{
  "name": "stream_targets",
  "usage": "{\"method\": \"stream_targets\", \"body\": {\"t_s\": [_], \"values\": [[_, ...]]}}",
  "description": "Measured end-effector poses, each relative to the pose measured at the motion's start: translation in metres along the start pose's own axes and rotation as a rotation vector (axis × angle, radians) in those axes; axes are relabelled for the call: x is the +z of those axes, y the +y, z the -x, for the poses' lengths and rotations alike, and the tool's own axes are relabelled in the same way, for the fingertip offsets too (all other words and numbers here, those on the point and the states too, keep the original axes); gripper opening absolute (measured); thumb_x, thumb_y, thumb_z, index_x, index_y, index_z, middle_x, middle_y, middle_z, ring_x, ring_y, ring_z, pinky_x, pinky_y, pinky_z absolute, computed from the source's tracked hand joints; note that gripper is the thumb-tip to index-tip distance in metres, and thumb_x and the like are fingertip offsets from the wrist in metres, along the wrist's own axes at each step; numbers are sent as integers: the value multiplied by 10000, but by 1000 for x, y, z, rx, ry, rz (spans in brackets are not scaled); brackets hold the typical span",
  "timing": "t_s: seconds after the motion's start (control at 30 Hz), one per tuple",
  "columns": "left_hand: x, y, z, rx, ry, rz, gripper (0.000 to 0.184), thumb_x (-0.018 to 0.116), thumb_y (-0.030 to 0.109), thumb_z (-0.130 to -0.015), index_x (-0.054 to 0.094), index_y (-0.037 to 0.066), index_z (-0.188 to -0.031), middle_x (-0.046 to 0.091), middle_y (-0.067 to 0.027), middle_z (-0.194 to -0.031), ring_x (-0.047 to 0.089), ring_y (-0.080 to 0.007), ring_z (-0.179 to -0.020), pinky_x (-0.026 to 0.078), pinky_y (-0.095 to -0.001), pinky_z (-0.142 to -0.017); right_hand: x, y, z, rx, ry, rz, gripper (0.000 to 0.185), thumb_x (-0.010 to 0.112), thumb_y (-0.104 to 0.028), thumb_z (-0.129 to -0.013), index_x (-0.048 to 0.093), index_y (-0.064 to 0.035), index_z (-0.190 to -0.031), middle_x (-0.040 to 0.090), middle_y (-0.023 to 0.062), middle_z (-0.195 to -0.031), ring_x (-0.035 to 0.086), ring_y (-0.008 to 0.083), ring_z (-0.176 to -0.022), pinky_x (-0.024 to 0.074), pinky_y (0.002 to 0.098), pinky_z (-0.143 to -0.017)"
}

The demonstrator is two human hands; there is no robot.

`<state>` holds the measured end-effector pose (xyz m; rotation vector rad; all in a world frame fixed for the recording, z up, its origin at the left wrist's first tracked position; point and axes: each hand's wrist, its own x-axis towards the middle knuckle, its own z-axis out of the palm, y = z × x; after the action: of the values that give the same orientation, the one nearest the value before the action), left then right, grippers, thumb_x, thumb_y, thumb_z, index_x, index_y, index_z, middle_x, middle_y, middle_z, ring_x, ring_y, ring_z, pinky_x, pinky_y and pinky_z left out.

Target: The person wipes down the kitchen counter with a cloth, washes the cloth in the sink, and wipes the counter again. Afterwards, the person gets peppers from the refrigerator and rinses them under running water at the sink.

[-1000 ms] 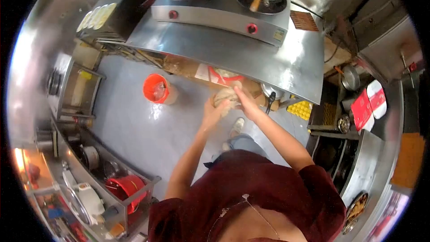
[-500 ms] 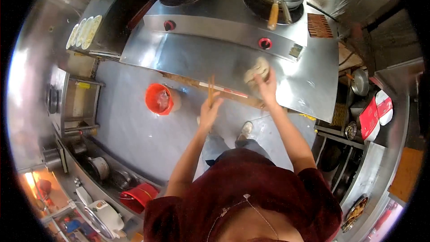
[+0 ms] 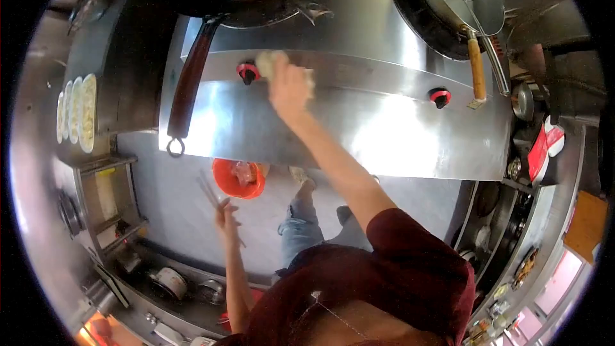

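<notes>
Since the earlier frame, the right hand (image 3: 291,93) has swung across toward the left burner with the bunched, cream-coloured soft cloth (image 3: 264,63), and the left hand (image 3: 225,219) has dropped lower with a pair of thin, straight chopsticks (image 3: 208,189). The cloth is at the brushed-steel stove front (image 3: 359,75), just beside the black-and-red round knob (image 3: 248,74), at its 3 o'clock. It looks light, limp and pliable, unlikely to break, perhaps slippery if damp; a bunched hold under the palm should suit it best. The right fingers are closed over it, folds showing at the hand's 10 and 2 o'clock; blur hides whether it touches the knob. The left fingers hold the chopsticks, pointing to 11 o'clock, near the orange-red round bucket (image 3: 218,178). Outward from the cloth, the long brown wok handle (image 3: 192,86) lies at 9 o'clock, the grey metal pan (image 3: 485,0) at 2.
</notes>
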<state>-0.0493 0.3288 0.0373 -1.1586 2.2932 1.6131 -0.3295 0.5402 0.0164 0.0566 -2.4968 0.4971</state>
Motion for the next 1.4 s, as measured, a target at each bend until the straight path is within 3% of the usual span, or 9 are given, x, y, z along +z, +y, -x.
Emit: {"method": "stream_targets", "body": {"t_s": [0.13,0.27,0.3,0.5,0.6,0.67,0.9,1.27,1.4], "values": [[-39,-3,-38,-57,105,17,304,481,276,-862,549,68,-1073,571,-25,-784,503,-63,-664,375,-180,-466,-6,25,-11,-348,-57,42,501,597,-158,-666,464,-43,-1135,494,96,-736,508,285,-737,435,424,-659],[-39,10,-58,-27,12,-29,309,464,281,-868,553,63,-1069,581,-38,-809,519,-79,-697,403,-199,-492,-69,156,18,58,-66,132,500,623,-153,-669,462,-8,-1120,535,159,-820,523,320,-692,437,401,-606],[-39,13,-58,-14,-13,-42,311,460,281,-869,552,63,-1070,582,-41,-815,525,-82,-708,409,-203,-499,-87,186,30,167,22,10,537,598,-68,-714,392,17,-1202,520,179,-990,515,348,-893,439,406,-729],[-28,4,-60,-66,28,-39,308,457,275,-872,552,62,-1073,582,-41,-819,539,-92,-740,405,-201,-496,-31,99,20,549,126,-61,533,553,-106,-743,358,50,-1215,486,243,-1075,486,388,-930,387,427,-829],[-13,25,-51,-39,47,-37,300,465,272,-870,560,59,-1059,571,-38,-798,544,-93,-725,393,-185,-469,-13,10,-17,-140,-289,163,498,566,-161,-682,474,-62,-1161,518,125,-808,518,277,-757,454,433,-627],[-7,26,-51,19,104,-64,303,465,274,-872,562,52,-1054,570,-40,-795,541,-88,-695,398,-187,-458,-21,16,-38,-342,-122,-45,476,558,-147,-686,486,-105,-1155,501,68,-776,512,233,-711,469,370,-592],[24,30,-39,-26,66,-65,306,473,291,-871,559,49,-1037,567,-47,-788,530,-85,-657,418,-202,-442,-139,113,-104,-1,-360,87,524,588,-168,-716,441,-84,-1213,489,140,-954,469,315,-883,384,431,-783],[36,-39,-18,-283,215,66,289,488,287,-850,574,61,-1010,569,-43,-759,492,-76,-595,374,-200,-434,40,201,-283,-176,-277,88,429,541,-170,-769,487,-193,-1194,452,130,-1035,414,321,-992,347,438,-860],[40,-43,-3,-346,202,48,313,490,324,-840,576,73,-1007,568,-28,-772,491,-91,-595,368,-207,-442,133,257,-361,-45,-242,263,341,534,-288,-765,567,-108,-1052,456,130,-1102,423,353,-1034,352,454,-878]]}}
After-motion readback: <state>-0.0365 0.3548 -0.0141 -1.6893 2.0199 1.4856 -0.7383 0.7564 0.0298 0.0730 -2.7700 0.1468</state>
